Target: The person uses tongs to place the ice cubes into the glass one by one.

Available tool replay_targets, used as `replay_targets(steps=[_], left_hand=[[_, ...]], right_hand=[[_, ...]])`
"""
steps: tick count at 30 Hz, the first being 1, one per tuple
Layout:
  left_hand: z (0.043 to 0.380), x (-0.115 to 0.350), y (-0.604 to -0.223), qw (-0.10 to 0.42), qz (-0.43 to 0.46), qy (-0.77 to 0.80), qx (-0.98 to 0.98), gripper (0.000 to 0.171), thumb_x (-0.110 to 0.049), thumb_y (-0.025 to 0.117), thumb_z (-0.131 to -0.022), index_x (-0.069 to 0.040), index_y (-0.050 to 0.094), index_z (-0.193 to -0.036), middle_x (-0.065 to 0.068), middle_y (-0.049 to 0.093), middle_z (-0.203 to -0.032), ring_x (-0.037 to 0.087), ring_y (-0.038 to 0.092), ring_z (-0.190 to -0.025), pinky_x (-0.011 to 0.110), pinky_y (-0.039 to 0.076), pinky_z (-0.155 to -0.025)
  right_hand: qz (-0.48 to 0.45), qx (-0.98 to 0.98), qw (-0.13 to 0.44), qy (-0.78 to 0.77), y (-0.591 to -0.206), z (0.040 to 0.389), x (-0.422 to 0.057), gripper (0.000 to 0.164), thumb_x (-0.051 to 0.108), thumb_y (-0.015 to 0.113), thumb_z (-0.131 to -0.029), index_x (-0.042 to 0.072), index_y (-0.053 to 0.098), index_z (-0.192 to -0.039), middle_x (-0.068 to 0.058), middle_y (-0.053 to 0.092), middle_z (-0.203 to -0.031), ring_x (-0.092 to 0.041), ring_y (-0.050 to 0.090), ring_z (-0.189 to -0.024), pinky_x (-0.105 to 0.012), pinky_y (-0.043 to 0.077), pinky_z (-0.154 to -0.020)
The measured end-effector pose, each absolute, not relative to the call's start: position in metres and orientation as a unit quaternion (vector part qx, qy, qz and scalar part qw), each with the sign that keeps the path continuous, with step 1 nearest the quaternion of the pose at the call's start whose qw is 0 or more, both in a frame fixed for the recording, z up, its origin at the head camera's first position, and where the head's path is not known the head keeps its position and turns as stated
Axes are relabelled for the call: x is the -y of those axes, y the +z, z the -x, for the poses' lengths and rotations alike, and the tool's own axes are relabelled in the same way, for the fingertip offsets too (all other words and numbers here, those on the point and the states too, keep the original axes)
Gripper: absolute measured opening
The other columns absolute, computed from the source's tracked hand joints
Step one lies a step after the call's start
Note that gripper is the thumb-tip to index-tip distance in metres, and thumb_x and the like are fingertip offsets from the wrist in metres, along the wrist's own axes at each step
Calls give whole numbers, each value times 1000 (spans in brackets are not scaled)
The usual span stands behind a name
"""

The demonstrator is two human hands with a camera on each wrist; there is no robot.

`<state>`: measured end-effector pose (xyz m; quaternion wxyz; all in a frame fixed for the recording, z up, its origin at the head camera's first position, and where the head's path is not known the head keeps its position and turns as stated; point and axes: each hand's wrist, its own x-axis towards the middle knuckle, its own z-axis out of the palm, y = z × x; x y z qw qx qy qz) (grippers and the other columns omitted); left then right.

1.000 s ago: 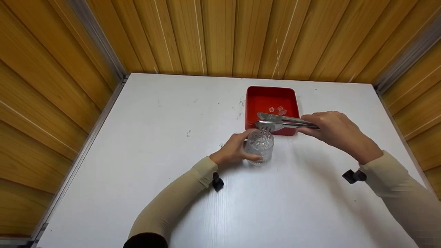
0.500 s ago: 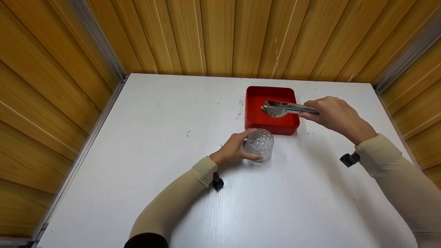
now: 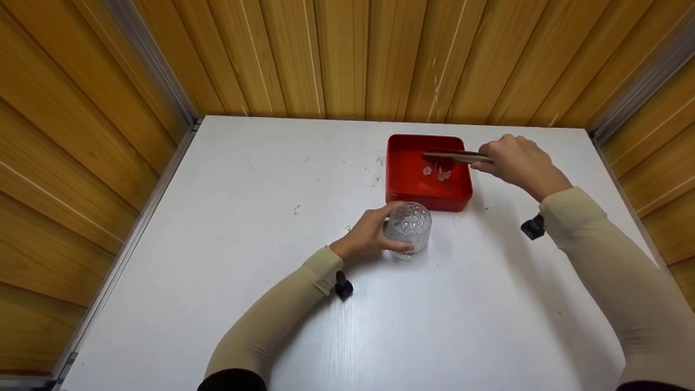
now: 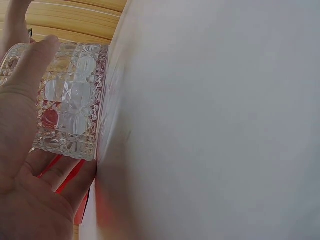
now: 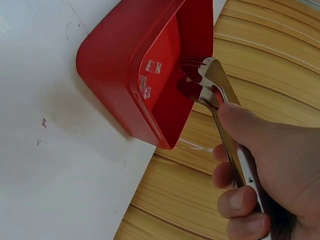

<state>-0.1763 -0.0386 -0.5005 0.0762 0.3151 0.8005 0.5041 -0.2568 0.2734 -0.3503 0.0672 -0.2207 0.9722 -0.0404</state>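
Observation:
My left hand [image 3: 372,233] grips a clear cut-glass tumbler [image 3: 411,231] standing on the table. Its thumb lies across the near side of the textured glass [image 4: 70,100] in the left wrist view, fingers round the far side. Behind the tumbler sits a red square tray [image 3: 429,203] with several clear ice cubes [image 3: 427,170] in it. My right hand [image 3: 518,163] holds metal serving tongs [image 3: 459,156], their toothed ends over the tray's opening. In the right wrist view the tong ends [image 5: 207,75] are slightly apart with nothing between them, away from the cubes [image 5: 153,66].
The white table [image 3: 217,260] carries small dark smudges near the tray. Wood-panelled walls [image 3: 347,60] rise along its back and sides. The tumbler stands close to the tray's near wall.
The tongs have moved from above the tumbler back over the tray, with the right hand travelling away from me. The left hand and tumbler have stayed put.

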Motion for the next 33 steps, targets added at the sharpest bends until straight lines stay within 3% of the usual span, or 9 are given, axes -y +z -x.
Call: replay_targets(steps=[5, 25, 33], left_hand=[[176, 39, -501, 71, -319, 506, -798, 86, -28, 95, -73, -13, 51, -146, 6, 68, -131, 14, 64, -118, 22, 51, -101], [176, 40, -498, 81, -309, 507, -800, 87, -28, 95, -74, -15, 49, -148, 2, 66, -135, 13, 62, -120, 22, 50, -101], [175, 39, -501, 76, -312, 508, -799, 87, -30, 95, -74, -16, 50, -147, 3, 67, -133, 13, 63, -119, 24, 50, -102]], right_hand=[[208, -974, 86, -34, -348, 267, -270, 21, 25, 72, -97, 4, 76, -99, -5, 63, -70, -23, 53, -63, -32, 42, -50], [186, -978, 97, -8, -347, 278, -263, 26, 22, 76, -94, -2, 75, -106, -13, 70, -83, -27, 59, -69, -38, 51, -55], [196, -977, 82, 9, -351, 281, -259, 25, 20, 78, -93, -3, 75, -103, -13, 71, -81, -27, 58, -67, -38, 51, -54]])
